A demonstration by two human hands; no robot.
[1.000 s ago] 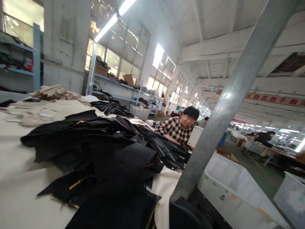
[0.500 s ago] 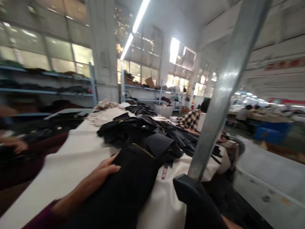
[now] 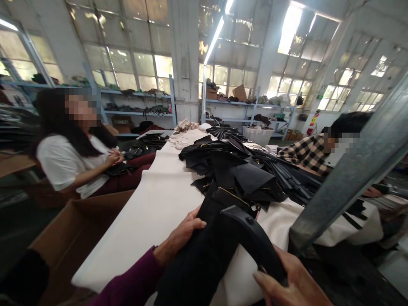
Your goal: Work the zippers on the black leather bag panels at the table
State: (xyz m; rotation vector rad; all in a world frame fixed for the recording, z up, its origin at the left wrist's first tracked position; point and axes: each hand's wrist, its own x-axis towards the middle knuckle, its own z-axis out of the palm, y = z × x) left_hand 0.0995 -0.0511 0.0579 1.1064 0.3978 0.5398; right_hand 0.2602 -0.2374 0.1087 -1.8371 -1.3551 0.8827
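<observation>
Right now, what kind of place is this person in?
Probably a factory workshop for sewn goods. A long table carries a heap of black cut pieces, people sit working on both sides, and shelves of materials line the big windows.

2 hands (image 3: 181, 236), 2 co-workers (image 3: 70, 157), 1 cardboard box (image 3: 73, 229), 1 black fabric pile (image 3: 242, 170), 1 metal post (image 3: 350, 182).
</observation>
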